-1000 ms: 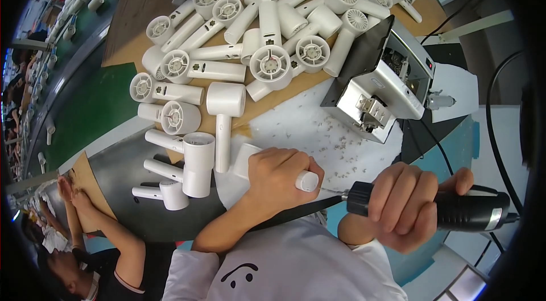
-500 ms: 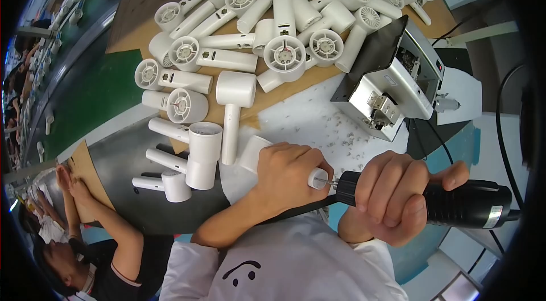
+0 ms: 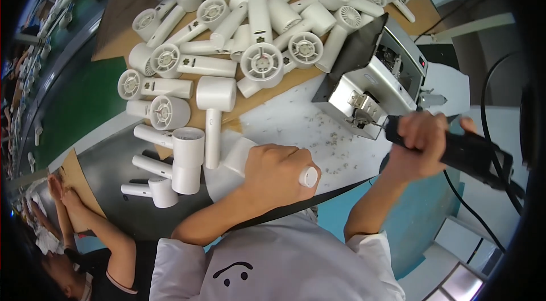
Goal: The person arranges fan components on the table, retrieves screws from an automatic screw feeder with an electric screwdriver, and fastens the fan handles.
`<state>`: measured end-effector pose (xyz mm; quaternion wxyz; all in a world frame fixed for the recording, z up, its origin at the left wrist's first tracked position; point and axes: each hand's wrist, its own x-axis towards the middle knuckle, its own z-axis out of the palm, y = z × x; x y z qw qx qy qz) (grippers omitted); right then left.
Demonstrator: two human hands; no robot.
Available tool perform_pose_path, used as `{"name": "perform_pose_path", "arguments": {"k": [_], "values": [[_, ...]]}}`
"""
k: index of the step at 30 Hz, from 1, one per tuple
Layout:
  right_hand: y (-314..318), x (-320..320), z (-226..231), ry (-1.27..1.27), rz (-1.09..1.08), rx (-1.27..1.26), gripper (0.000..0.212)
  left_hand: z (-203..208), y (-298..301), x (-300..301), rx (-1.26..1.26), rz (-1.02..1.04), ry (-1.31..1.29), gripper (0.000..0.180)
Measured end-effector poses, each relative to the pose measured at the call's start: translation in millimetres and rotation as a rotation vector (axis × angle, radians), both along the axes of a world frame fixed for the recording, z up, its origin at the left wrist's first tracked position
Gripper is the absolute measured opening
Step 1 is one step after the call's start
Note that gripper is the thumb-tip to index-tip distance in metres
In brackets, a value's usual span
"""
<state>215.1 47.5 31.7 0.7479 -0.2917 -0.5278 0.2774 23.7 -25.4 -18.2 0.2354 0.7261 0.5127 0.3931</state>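
My left grip (image 3: 280, 169) is wrapped around a white fan housing (image 3: 238, 156) over the near part of a white sheet (image 3: 284, 116), handle end out to the right, head to the left. My right grip (image 3: 422, 140) clasps a black electric screwdriver (image 3: 463, 154), its bit by the near side of a silver machine (image 3: 347, 93); contact I cannot tell. Small bits (image 3: 334, 143) litter the sheet; farther left, other white housings (image 3: 210, 66) lie heaped.
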Motion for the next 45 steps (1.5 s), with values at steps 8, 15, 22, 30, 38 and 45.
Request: {"name": "perform_pose_path", "arguments": {"k": [8, 15, 22, 30, 38, 45], "values": [[14.4, -22.6, -16.8, -0.007, -0.041, -0.169, 0.041, 2.1, 4.5, -1.2, 0.013, -0.015, -0.039, 0.019], [16.9, -33.0, -12.4, -0.037, -0.16, -0.275, 0.039, 4.5, 5.2, -3.1, 0.006, -0.017, -0.003, 0.02], [-26.2, -17.1, -3.3, 0.415, 0.398, -0.216, 0.04, 4.1, 4.4, -1.6, 0.026, 0.009, -0.046, 0.02], [-59.2, -39.2, 14.5, 0.375, 0.481, -0.082, 0.038, -0.4, 0.3, -0.7, -0.016, -0.026, -0.058, 0.016], [-67.2, -45.2, 11.4, 0.339, 0.445, -0.119, 0.037, 2.7, -6.0, 0.0, -0.114, -0.061, -0.007, 0.017], [-68.1, -43.6, 4.1, 0.288, 0.508, -0.011, 0.037, 6.0, -7.0, -0.6, -0.118, -0.034, 0.013, 0.016]]}}
